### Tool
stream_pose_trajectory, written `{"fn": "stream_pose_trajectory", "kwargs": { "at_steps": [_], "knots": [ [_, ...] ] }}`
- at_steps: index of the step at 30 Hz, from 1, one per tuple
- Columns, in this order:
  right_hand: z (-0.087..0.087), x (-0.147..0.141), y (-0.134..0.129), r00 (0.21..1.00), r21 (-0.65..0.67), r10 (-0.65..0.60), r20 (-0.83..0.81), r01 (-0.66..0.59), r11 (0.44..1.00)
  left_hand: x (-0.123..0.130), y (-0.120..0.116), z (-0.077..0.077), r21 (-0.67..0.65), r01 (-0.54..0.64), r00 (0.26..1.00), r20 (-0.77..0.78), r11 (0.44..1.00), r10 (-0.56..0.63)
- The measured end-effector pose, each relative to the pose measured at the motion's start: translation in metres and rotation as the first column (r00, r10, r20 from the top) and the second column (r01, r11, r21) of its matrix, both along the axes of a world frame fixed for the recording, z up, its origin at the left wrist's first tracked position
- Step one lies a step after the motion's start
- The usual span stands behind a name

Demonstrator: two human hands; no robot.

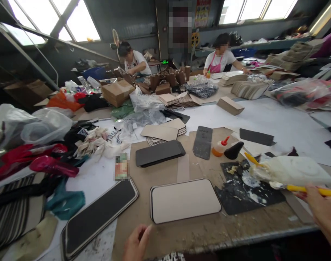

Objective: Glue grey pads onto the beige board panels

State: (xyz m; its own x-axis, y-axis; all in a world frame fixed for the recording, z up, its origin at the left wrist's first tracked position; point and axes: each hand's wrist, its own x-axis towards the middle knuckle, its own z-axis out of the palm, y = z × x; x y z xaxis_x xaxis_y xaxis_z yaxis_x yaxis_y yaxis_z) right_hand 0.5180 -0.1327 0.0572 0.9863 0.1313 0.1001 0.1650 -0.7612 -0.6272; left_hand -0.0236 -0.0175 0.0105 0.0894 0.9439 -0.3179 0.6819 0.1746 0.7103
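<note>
My right hand (314, 203) holds a yellow-handled brush (303, 189) at the right, its bristle end by a white glue container (303, 170). Below the container lies a black sheet (244, 203) smeared with white glue. Near the front edge, my left hand (137, 241) has its thumb and fingers curled near each other; whether anything is between them is hidden. Beyond it rests a stack of beige rounded panels (185, 201) with dark edges. Left of that lies a stack of black panels (100, 217) with pale rims. Farther back is a pile of dark grey pieces (160, 153).
A red-tipped glue bottle (219, 146) stands beside a black cone-shaped object (234, 150). Beige boards (165, 131) are stacked behind. Fabric scraps and plastic bags (45, 125) crowd the left. Two people work across the table near a cardboard box (118, 91) and several piles.
</note>
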Motion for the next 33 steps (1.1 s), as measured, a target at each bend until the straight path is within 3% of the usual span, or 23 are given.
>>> {"fn": "stream_pose_trajectory", "kwargs": {
  "at_steps": [1,3,6,9,12,16,19,21,23,28,30,33],
  "knots": [
    [0.005,-0.014,0.001,0.998,0.105,-0.037,-0.056,0.043,0.994,0.0,0.003,-0.005,0.054,0.049,0.999,-0.006,0.997,-0.049],
    [0.009,-0.048,0.01,0.983,0.363,0.006,-0.185,0.063,0.93,-0.001,0.008,-0.016,0.206,0.153,0.988,-0.044,0.967,-0.147],
    [0.002,-0.11,0.036,0.902,0.581,0.284,-0.325,-0.046,0.813,-0.001,0.017,-0.036,0.391,0.334,0.942,-0.157,0.857,-0.296],
    [-0.01,-0.18,0.068,0.744,0.619,0.524,-0.414,-0.192,0.761,-0.001,0.024,-0.051,0.457,0.519,0.855,-0.278,0.723,-0.438],
    [-0.016,-0.247,0.1,0.561,0.643,0.682,-0.47,-0.311,0.699,-0.001,0.029,-0.057,0.503,0.608,0.793,-0.349,0.614,-0.499],
    [-0.024,-0.318,0.13,0.419,0.643,0.811,-0.408,-0.499,0.581,-0.002,0.034,-0.057,0.575,0.622,0.779,-0.387,0.531,-0.494],
    [-0.035,-0.35,0.141,0.368,0.62,0.864,-0.343,-0.603,0.502,-0.002,0.036,-0.057,0.618,0.605,0.789,-0.377,0.502,-0.485],
    [-0.042,-0.355,0.142,0.379,0.575,0.874,-0.304,-0.659,0.485,-0.003,0.037,-0.056,0.634,0.6,0.789,-0.373,0.487,-0.488],
    [-0.048,-0.344,0.138,0.451,0.493,0.852,-0.266,-0.696,0.522,-0.004,0.038,-0.057,0.638,0.609,0.782,-0.379,0.472,-0.495],
    [-0.048,-0.272,0.111,0.758,0.191,0.652,-0.028,-0.636,0.748,-0.006,0.041,-0.06,0.658,0.614,0.773,-0.391,0.436,-0.499],
    [-0.044,-0.245,0.098,0.798,0.083,0.593,0.104,-0.601,0.795,-0.006,0.042,-0.062,0.67,0.61,0.774,-0.389,0.422,-0.5],
    [-0.038,-0.226,0.083,0.774,-0.026,0.577,0.259,-0.592,0.806,-0.006,0.045,-0.063,0.679,0.619,0.762,-0.395,0.396,-0.513]
  ]
}}
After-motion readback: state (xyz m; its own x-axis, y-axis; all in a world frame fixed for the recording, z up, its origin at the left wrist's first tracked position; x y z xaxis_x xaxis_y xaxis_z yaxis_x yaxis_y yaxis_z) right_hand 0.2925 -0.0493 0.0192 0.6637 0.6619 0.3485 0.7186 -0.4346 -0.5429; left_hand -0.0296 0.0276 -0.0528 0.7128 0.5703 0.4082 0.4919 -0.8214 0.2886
